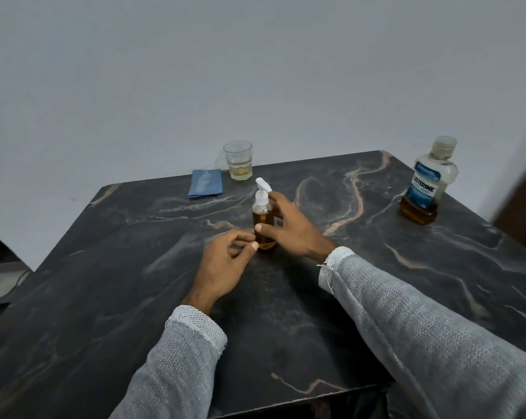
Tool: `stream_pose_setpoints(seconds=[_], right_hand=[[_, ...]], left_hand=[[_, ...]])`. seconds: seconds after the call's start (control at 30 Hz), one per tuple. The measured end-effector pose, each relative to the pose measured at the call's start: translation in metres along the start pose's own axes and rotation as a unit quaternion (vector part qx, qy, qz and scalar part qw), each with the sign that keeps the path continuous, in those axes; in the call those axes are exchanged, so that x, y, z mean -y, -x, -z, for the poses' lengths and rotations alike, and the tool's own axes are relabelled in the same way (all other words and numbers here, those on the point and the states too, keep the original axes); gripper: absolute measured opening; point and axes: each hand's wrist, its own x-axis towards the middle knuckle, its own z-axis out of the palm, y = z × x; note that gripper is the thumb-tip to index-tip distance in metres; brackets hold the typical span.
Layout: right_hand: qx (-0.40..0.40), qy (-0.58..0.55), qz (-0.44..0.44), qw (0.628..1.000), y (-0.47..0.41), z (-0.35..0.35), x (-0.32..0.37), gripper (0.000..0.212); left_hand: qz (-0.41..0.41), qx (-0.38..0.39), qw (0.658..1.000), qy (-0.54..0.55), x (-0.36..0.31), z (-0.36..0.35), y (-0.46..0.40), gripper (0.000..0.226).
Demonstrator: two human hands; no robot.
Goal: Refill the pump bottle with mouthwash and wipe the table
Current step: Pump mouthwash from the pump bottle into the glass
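I'm looking at a plain pale grey wall (255,71) behind a dark marble-patterned tabletop (376,267) with tan veins. A dark brown panel (524,201) runs past its right edge. The light is dim and even.

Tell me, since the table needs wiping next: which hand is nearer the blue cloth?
Left. The left hand sits nearer the blue cloth, below and slightly right of it; the right hand is farther right, beside the pump bottle.
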Motion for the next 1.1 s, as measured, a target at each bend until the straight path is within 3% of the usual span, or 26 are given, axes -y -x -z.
stream_pose_setpoints(seconds=[0.13, 0.27, 0.43, 0.57, 0.7, 0.8, 0.9, 1.1], right_hand=[[-0.037, 0.008, 0.015, 0.999, -0.005, -0.009, -0.001, 0.056], [-0.087, 0.06, 0.018, 0.994, -0.005, -0.014, -0.002, 0.062], [-0.037, 0.037, 0.009, 0.999, -0.001, -0.013, -0.002, 0.065], [-0.06, 0.036, 0.031, 0.997, 0.001, -0.009, -0.002, 0.065], [-0.096, 0.024, 0.026, 0.995, 0.002, -0.007, -0.004, 0.08], [-0.104, 0.005, 0.03, 0.994, 0.0, -0.003, -0.004, 0.102], [-0.106, 0.047, 0.049, 0.992, -0.009, 0.003, -0.001, 0.117], [-0.14, 0.117, 0.06, 0.981, -0.043, 0.029, 0.005, 0.109]], left_hand=[[-0.001, -0.004, 1.0, 0.016, 0.007, 0.002, -0.002, 0.016], [-0.005, -0.011, 1.0, 0.018, 0.012, 0.001, -0.004, 0.016], [0.002, -0.03, 0.999, 0.014, 0.017, 0.003, -0.004, 0.014], [0.005, -0.032, 0.999, 0.016, 0.017, 0.004, -0.005, 0.015], [0.01, -0.029, 0.999, 0.017, 0.019, 0.004, -0.01, 0.015], [0.011, -0.036, 0.999, 0.015, 0.02, 0.007, -0.019, 0.017], [0.011, -0.051, 0.999, 0.007, 0.02, 0.014, -0.036, 0.018], [-0.003, -0.103, 0.995, -0.007, 0.015, 0.029, -0.092, 0.022]])
